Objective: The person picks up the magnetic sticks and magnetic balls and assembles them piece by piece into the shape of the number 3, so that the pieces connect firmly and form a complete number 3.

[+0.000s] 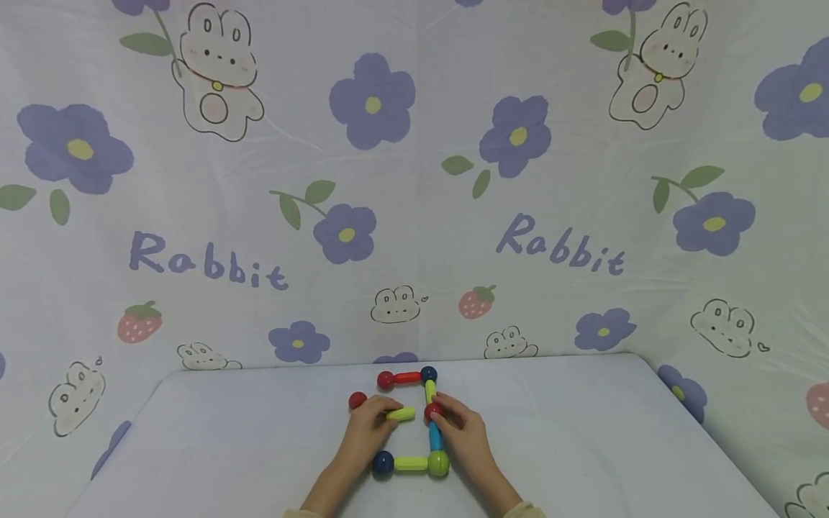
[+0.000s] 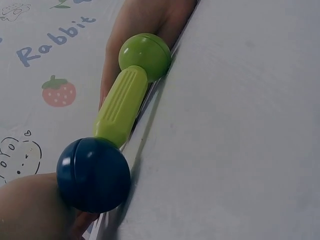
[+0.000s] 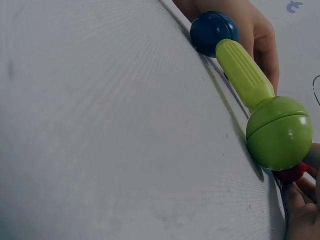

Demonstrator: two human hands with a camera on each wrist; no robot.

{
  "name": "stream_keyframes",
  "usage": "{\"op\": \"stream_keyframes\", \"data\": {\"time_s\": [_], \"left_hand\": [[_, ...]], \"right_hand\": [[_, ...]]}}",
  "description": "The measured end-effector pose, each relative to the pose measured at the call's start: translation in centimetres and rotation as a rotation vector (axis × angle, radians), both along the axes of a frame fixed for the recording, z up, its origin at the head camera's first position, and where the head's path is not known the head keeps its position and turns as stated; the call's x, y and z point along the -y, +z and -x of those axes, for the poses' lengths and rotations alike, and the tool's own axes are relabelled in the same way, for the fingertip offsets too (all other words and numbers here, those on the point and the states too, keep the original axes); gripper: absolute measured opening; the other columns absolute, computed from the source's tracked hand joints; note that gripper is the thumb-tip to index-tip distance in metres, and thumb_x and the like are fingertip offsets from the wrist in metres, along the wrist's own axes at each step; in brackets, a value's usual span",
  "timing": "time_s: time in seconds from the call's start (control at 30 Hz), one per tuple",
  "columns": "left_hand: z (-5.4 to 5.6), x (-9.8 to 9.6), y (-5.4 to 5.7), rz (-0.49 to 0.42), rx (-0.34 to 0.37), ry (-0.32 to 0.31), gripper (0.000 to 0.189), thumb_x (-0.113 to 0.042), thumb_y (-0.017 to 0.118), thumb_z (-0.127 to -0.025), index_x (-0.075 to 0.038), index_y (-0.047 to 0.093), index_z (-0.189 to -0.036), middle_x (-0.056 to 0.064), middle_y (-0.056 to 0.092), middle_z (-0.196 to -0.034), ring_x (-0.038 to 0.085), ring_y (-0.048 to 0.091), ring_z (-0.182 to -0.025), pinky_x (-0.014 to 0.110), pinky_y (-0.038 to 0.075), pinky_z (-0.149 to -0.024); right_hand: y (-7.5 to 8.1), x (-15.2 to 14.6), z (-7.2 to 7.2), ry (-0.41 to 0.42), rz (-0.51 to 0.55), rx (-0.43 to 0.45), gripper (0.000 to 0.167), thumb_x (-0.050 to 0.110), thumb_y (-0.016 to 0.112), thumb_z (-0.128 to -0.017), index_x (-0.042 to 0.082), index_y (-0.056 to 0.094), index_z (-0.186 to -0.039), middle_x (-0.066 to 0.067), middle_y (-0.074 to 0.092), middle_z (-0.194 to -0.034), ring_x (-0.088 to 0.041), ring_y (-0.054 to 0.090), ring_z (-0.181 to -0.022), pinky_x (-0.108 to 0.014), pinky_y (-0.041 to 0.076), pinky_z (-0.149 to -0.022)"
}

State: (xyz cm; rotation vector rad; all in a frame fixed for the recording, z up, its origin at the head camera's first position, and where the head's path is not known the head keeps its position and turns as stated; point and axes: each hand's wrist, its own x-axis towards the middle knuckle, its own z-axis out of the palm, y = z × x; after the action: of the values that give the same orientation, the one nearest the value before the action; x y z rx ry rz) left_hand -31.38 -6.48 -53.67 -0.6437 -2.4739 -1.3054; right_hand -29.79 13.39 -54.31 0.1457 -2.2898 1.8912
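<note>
Pieces of a ball-and-rod building toy lie on the white table. My left hand (image 1: 370, 424) pinches a yellow-green rod (image 1: 403, 414), whose free end points right. Just beyond that hand sits a red ball (image 1: 358, 401); whether it joins the rod is hidden. My right hand (image 1: 468, 432) grips another red ball (image 1: 432, 411), which links a yellow-green rod (image 1: 430, 391) and a blue rod (image 1: 435, 437). Nearest the wrists, a dark blue ball (image 2: 93, 175), a yellow-green rod (image 2: 121, 106) and a green ball (image 3: 279, 133) form one row.
At the far end of the chain, a dark blue ball (image 1: 429, 374), a red rod (image 1: 407, 378) and a red ball (image 1: 385, 380) stand joined. White table surface (image 1: 583, 432) stretches to both sides, with a rabbit-print cloth (image 1: 414, 180) hanging behind.
</note>
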Motion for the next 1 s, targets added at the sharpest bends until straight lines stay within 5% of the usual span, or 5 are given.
{"op": "stream_keyframes", "data": {"time_s": [0.3, 0.7, 1.0], "left_hand": [[0.25, -0.21, 0.16, 0.011, -0.032, -0.005, 0.028, 0.002, 0.07, -0.074, -0.009, 0.066, -0.098, -0.002, 0.062, -0.097, 0.014, 0.055, -0.093, 0.026, 0.047, -0.077], [0.14, -0.61, 0.8, 0.091, 0.031, 0.008, 0.027, -0.002, 0.068, -0.077, -0.013, 0.065, -0.102, -0.007, 0.059, -0.104, 0.013, 0.051, -0.1, 0.029, 0.044, -0.084], [0.47, -0.88, 0.91, 0.103, 0.047, -0.049, 0.029, -0.003, 0.069, -0.077, -0.013, 0.065, -0.104, -0.01, 0.059, -0.103, 0.011, 0.05, -0.1, 0.03, 0.043, -0.086]], "right_hand": [[0.02, 0.04, 0.02, -0.012, -0.013, 0.015, 0.034, 0.014, 0.066, -0.081, 0.012, 0.061, -0.115, -0.001, 0.053, -0.123, -0.014, 0.046, -0.114, -0.022, 0.039, -0.087], [-0.15, 0.02, -0.01, -0.002, 0.012, -0.004, 0.034, 0.014, 0.066, -0.081, 0.01, 0.061, -0.114, -0.003, 0.052, -0.123, -0.018, 0.045, -0.115, -0.023, 0.039, -0.088], [0.05, -0.05, -0.2, 0.029, 0.028, -0.027, 0.034, 0.013, 0.064, -0.083, 0.006, 0.059, -0.116, -0.008, 0.05, -0.125, -0.021, 0.043, -0.117, -0.024, 0.037, -0.09]]}}
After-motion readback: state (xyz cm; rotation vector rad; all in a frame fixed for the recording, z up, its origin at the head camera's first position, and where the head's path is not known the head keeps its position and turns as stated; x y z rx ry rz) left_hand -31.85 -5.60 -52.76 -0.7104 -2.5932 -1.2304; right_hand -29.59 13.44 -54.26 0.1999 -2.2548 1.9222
